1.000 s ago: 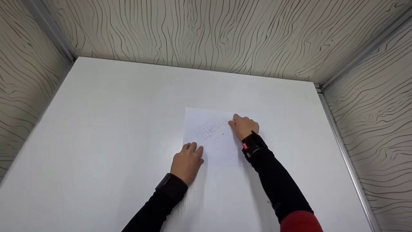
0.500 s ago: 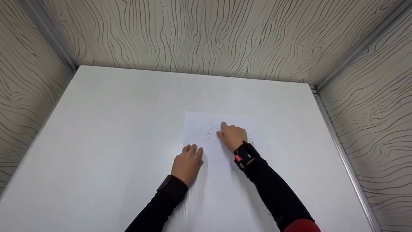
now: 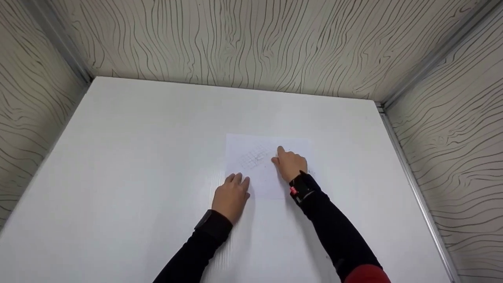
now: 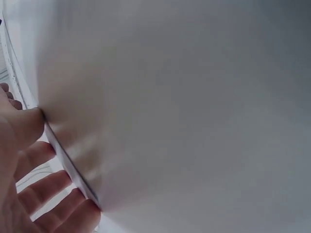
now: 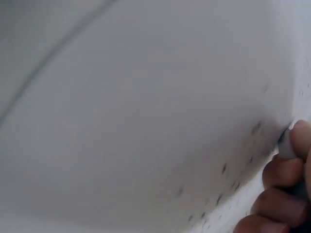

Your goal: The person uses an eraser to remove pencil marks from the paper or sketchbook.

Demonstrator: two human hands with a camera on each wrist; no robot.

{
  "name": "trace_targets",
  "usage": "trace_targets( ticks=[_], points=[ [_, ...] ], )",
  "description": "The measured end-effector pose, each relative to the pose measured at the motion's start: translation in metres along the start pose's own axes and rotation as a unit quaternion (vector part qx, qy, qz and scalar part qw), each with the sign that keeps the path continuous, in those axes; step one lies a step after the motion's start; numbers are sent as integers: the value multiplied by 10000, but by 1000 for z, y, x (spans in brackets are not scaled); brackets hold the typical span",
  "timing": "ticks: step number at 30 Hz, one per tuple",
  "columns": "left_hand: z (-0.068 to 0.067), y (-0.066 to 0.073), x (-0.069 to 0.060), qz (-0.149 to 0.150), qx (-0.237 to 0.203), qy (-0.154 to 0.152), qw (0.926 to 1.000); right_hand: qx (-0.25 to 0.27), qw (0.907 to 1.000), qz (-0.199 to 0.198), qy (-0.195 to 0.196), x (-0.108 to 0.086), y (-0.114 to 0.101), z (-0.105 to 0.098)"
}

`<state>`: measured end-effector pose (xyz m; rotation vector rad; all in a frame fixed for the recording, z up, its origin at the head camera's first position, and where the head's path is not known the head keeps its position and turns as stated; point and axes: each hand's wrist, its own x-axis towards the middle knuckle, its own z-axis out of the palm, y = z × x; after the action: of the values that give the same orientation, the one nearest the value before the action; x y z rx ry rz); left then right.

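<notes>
A sheet of white paper [image 3: 267, 188] lies on the white table [image 3: 137, 165], with a faint pencil grid [image 3: 253, 158] on its upper part. My left hand [image 3: 231, 198] rests at the paper's lower left edge, fingers spread and fingertips touching the surface. On the upper right of the sheet, my right hand [image 3: 291, 165] pinches a small pale eraser [image 5: 286, 144], its end smudged dark against the paper. Most of the eraser is hidden by the fingers. Dark eraser crumbs [image 5: 224, 168] are scattered around it.
Wood-grain patterned panels [image 3: 235, 43] stand behind the table and on both sides. A metal rail [image 3: 416, 188] runs along the right edge. More small specks lie to the right of the right wrist.
My right hand moved down and left across the paper, then slightly back up and right, still pinching the eraser. Some grid lines look fainter. My left hand stays nearly in place.
</notes>
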<state>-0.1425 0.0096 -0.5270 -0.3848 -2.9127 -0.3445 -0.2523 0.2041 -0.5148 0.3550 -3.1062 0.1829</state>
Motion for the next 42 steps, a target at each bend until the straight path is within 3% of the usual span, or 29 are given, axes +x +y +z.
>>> trace_targets(
  ticks=[3, 6, 13, 16, 23, 27, 36, 39, 42],
  points=[
    [0, 0, 1, -7, 74, -32, 10000, 47, 9998, 192, -91, -2, 9, -6],
    [-1, -1, 2, -16, 139, -11, 9999, 163, 9995, 219, -165, -4, 4, -10],
    [0, 2, 2, 95, 146, 117, 9998, 157, 9971, -604, -447, -10, -32, 2],
    [2, 3, 2, 140, 143, 142, 9997, 11, 9967, -664, -463, -13, -38, 6],
    [2, 1, 1, 91, 3, 220, 9997, -192, 9991, -318, -191, -12, -17, 1],
    [0, 1, 3, 46, -166, 92, 9998, -161, 9995, -255, -89, -13, -5, -7],
    [2, 2, 3, 8, -288, 91, 9995, 265, 9963, -591, -562, -14, -28, -1],
    [2, 3, 3, 12, -272, 67, 9996, 255, 9956, -620, -655, -15, -24, -1],
    [2, 5, 4, -33, -250, 62, 9997, 66, 9981, -422, -441, -13, -11, -4]
  ],
)
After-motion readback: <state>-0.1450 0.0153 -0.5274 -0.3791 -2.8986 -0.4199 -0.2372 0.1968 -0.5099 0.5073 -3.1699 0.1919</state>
